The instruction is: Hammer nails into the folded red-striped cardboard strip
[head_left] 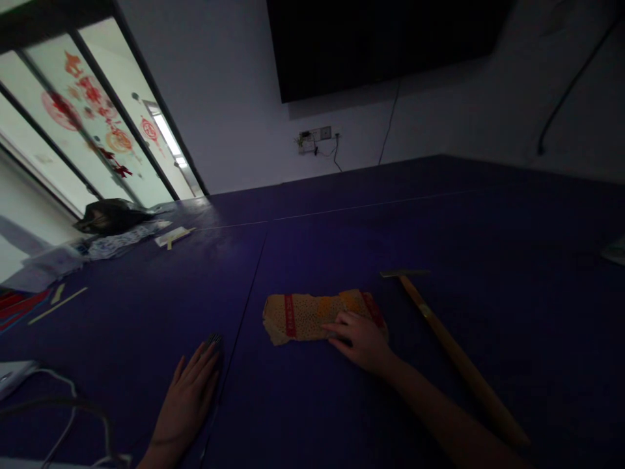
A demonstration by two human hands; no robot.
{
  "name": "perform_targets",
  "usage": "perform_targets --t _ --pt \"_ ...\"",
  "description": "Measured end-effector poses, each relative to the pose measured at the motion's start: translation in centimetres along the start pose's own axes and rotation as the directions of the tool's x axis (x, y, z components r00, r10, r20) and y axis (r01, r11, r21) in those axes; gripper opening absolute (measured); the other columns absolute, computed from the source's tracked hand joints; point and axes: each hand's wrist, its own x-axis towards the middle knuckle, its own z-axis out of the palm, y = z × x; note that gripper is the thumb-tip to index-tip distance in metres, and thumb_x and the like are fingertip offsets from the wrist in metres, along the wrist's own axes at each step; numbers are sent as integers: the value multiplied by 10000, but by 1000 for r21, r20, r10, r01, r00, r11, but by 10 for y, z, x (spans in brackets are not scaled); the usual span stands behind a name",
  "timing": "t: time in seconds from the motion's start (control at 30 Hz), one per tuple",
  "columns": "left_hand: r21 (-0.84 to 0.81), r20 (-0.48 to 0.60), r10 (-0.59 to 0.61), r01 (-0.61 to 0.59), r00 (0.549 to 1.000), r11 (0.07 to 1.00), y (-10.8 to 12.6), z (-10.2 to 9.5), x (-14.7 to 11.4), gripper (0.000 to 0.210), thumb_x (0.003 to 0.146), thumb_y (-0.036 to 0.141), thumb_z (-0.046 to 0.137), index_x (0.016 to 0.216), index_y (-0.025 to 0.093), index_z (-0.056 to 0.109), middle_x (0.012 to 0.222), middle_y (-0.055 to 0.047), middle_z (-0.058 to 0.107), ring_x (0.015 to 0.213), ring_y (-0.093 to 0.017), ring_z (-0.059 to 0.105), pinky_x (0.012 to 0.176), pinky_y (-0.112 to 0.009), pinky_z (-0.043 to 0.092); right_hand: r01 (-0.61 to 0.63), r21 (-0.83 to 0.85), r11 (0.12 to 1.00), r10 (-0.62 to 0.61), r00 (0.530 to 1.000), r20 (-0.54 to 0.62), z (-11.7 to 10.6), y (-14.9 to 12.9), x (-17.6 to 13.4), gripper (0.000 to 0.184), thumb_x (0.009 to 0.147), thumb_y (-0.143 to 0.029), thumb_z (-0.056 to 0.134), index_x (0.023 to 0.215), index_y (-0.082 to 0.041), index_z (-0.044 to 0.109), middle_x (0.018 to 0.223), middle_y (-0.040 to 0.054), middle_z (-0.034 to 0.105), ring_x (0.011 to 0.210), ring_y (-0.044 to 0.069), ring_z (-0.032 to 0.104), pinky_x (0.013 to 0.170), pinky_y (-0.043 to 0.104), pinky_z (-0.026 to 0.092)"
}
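Observation:
On the dark blue table lies a brown paper packet (307,316) with red bands, orange patches and a dark speckled pattern. My right hand (361,339) rests over its right part, index finger and thumb brought near each other around a small greyish spot too dim to name. My left hand (188,391) lies flat on the table to the left, fingers stretched out. A small dark striped object (213,339) shows at its fingertips. Right of the packet is a hammer (454,352) with a thin metal head and a long wooden handle, touched by neither hand.
A white device (17,378) with cables is at the left edge. Yellowish strips (57,305), a white packet (173,236) and a black bag (112,216) lie farther left. A dark screen (385,45) hangs above wall sockets (316,134). A seam crosses the table.

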Motion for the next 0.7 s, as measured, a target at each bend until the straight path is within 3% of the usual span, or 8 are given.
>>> perform_targets --t 0.13,0.7 --pt "-21 68 -26 28 997 999 2 -2 3 354 829 257 379 1150 230 527 1195 -65 562 1157 -232 463 940 -469 375 6 9 1000 -6 1000 4 1 1 0 270 780 -222 521 1027 -246 627 811 37 596 787 168 556 670 277 422" --pt "6 41 -27 26 999 1000 2 -3 1 350 839 248 345 1138 212 524 1158 -68 587 1150 -235 470 925 -476 395 -24 16 1000 24 1000 17 0 0 1 281 781 -210 520 1041 -229 627 825 49 603 799 175 565 680 287 433"
